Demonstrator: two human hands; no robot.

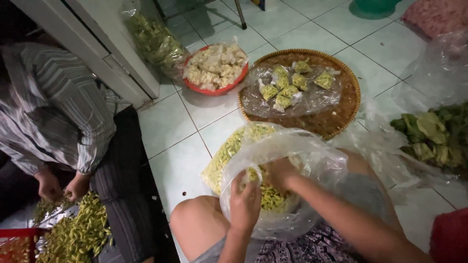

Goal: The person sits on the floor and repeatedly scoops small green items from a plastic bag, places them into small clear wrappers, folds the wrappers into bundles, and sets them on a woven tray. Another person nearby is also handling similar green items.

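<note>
Left hand (245,204) grips rim of large clear plastic bag (312,160) at 6 o'clock; right hand (279,174) is inside it, on small yellow-green pods (271,197); round woven bamboo tray (341,117) at 12 o'clock carries small sealed packets of green bits (287,85) on clear plastic; red plastic bowl of pale chunks (214,68) at 11 o'clock; leafy greens (434,134) at 3 o'clock; second person in striped shirt (53,107) at 9 o'clock, both hands in a pod pile (78,234).

Between your knees you hold a large clear plastic bag (292,160), crumpled and open-mouthed, its bottom resting on the tiled floor, partly filled with small yellow-green pods (270,197).
</note>
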